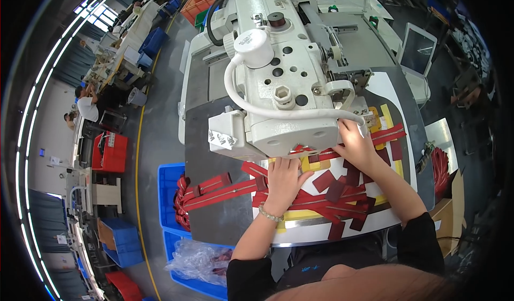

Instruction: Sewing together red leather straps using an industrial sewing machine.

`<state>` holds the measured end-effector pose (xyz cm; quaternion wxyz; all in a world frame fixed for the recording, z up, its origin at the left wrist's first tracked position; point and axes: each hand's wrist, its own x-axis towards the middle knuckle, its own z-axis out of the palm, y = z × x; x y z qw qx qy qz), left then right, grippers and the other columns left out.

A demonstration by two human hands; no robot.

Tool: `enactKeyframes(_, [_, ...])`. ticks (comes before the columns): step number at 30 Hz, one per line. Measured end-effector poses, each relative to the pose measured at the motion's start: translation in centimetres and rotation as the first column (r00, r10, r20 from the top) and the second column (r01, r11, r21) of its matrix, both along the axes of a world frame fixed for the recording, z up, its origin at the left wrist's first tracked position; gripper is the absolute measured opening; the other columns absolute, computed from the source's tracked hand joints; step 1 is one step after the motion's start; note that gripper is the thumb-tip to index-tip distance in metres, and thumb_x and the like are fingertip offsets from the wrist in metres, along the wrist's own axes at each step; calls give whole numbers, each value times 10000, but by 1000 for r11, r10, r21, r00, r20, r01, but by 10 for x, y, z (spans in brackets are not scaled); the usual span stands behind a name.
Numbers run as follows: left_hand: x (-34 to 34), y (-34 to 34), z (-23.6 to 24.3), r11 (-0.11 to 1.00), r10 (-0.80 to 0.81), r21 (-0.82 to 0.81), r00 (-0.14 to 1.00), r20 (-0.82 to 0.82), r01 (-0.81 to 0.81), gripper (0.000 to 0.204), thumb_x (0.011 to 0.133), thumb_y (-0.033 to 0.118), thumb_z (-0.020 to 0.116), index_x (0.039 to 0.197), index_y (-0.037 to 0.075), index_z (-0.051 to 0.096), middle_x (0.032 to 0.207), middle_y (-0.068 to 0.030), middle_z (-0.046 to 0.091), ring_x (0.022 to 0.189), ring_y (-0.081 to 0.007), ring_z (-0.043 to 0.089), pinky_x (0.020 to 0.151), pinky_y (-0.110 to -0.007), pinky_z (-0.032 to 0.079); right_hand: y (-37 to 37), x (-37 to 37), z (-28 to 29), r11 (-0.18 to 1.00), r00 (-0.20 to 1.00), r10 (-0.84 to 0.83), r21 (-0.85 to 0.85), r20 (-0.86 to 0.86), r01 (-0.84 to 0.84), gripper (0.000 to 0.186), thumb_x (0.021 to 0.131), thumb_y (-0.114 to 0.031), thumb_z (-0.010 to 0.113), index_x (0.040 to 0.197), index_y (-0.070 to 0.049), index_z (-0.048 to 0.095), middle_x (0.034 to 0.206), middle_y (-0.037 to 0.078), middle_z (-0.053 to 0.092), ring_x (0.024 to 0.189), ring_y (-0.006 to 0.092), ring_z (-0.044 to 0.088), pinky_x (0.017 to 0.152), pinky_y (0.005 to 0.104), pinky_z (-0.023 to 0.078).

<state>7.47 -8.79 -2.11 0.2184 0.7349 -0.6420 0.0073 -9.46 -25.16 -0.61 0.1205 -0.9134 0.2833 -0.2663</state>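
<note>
Under the head of a white industrial sewing machine [292,135] lie red zipper strips with dark red fabric tabs. My left hand [285,182] rests palm down on the work at the machine's front edge, its thumb spread to the right; the fingertips are partly hidden by the head. To the right of the head, my right hand [355,144] lies over a red zipper strip [388,135], thumb and fingers apart, some fingertips out of sight. Several loose dark red tabs [324,181] and a pile of zippers [332,207] lie between my arms on a white and yellow plate [300,215].
At the table's left edge, a blue bin [167,194] holds red zippers; below it, another has clear plastic [198,261]. A cardboard box [448,215] and a bundle of red strips [440,172] are at right. People sit at far-left benches, beside a red crate [110,152].
</note>
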Motion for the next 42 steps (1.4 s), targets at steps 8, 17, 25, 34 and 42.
enactKeyframes(8, [2,-1,0,999,37,18,981,-188,-34,238,864,302,664,813,92,564,587,-59,569,542,-275,551,605,-376,427,2,-13,-2,993,955,61,117,-290,-28,376,754,-215,746,1037,-12,605,1083,123,530,1034,325,494,887,449,432])
enactKeyframes(17, [4,1,-5,999,37,8,980,-198,-36,122,913,200,576,878,89,613,633,-101,612,561,-326,571,595,-409,450,-9,-7,0,761,914,391,521,108,-387,207,901,-171,593,842,25,566,878,112,511,847,252,540,783,333,437])
enactKeyframes(25, [4,1,-4,999,42,11,978,-204,-41,129,919,196,563,890,85,621,655,-111,622,577,-323,585,600,-410,452,-12,-7,5,598,904,382,694,193,-401,213,927,-174,570,850,23,550,866,77,482,839,189,488,785,305,415])
enactKeyframes(34, [6,2,-4,1000,22,-5,978,-208,-23,115,915,190,568,881,86,603,636,-85,616,568,-288,590,592,-388,446,3,10,21,787,951,310,565,-14,-248,256,895,-235,603,869,17,638,759,173,641,726,312,635,685,392,487])
enactKeyframes(42, [4,1,4,996,4,-84,988,-155,-17,160,874,229,630,906,75,600,695,-71,646,598,-279,621,585,-365,483,12,23,-5,801,963,270,556,-6,-221,293,868,-260,619,856,29,667,716,234,634,700,384,635,684,444,498])
